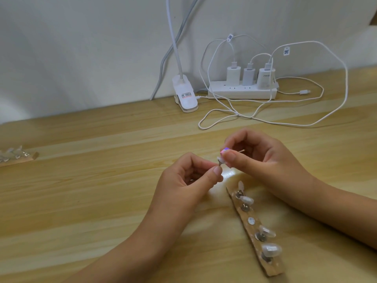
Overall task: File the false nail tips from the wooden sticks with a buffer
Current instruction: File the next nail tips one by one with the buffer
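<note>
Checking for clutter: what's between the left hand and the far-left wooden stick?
Nothing: in the head view only bare desk runs from the left hand to that wooden stick.

This seems a simple work desk (102,139) in a home or office: light wood against a white wall (81,48). A power strip (242,91) carries three chargers (247,76); left of it stands a clip lamp (185,97), and before it lie loose cables (238,115).

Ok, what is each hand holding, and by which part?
Left hand pinches the nail tip by its metal stem; right hand pinches the small buffer near its working end.
</note>
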Demonstrator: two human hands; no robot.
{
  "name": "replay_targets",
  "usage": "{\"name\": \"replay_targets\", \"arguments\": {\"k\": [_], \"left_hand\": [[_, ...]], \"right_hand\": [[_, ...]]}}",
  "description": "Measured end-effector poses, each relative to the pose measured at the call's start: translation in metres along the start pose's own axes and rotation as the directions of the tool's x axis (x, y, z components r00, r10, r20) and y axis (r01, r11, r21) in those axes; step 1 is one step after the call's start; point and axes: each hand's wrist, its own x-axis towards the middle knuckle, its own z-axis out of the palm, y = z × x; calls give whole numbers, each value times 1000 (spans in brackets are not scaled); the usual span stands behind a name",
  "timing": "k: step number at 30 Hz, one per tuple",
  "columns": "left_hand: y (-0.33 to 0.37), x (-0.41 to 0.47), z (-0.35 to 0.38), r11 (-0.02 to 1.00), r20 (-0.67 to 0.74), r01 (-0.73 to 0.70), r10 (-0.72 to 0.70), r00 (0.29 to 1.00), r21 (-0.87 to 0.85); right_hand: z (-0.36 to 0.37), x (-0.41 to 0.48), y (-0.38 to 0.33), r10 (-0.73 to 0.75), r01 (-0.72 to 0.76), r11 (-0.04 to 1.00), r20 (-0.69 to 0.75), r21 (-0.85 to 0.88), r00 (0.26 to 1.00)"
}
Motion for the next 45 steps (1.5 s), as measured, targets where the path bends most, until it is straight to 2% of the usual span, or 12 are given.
{"name": "replay_targets", "arguments": {"k": [3,6,11,16,19,22,26,32,36,38,45], "left_hand": [[1,0,0,1000,8,4,-4,1000,2],[1,1,-2,1000,-16,15,-15,1000,-12],[-1,1,-2,1000,-9,21,-21,1000,-9],[-2,2,-2,999,24,43,-42,999,-17],[1,1,-1,999,39,31,-30,999,-18],[5,-2,0,998,63,-3,7,998,-58],[11,-9,3,995,147,-49,61,987,-85],[16,-22,3,946,265,-270,218,939,179],[8,-23,9,794,341,-428,296,892,432],[4,-21,12,738,337,-456,320,885,498],[1,-21,8,692,341,-441,289,895,572]], "right_hand": [[3,0,-1,-83,83,992,6,-92,997],[1,2,2,-18,16,991,-16,-134,1000],[2,2,1,-36,36,998,9,-47,999],[-1,2,-1,44,-44,998,-3,48,999],[0,1,-3,57,-57,997,0,42,998],[-1,5,-1,99,-100,995,-69,-1,993],[-9,10,5,132,-128,991,-130,43,983],[-12,14,11,150,-142,987,-120,75,981],[-12,14,12,147,-140,987,-93,81,985],[-12,14,12,149,-143,987,-91,68,985],[-12,14,11,130,-122,989,-96,84,987]]}}
